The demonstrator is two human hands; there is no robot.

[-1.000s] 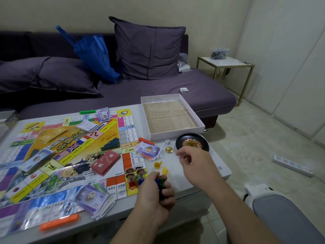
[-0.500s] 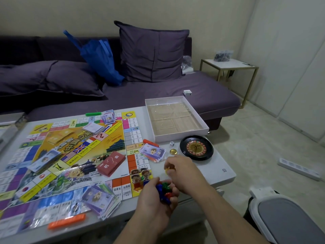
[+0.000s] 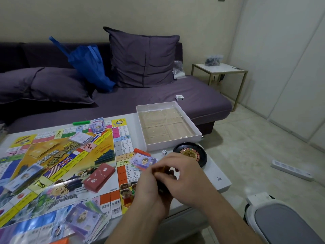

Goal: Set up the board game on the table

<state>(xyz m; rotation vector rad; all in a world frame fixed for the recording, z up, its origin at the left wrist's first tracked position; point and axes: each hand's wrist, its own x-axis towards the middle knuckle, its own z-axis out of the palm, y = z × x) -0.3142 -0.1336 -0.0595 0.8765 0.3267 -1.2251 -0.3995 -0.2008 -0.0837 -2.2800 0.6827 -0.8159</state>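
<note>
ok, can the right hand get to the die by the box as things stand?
Probably yes. The die sits in the open on the table, just beyond the right hand, nothing between them. But that hand's fingers are busy at the left hand.

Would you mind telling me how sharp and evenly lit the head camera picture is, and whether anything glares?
Head view: wide-angle bending bows the wall edges; the light is dim and soft, shadows faint. The game board shows sheen and smear at its near left; the clear tray in the box reflects light. Both hands, left hand and right hand, are slightly blurred.
</note>
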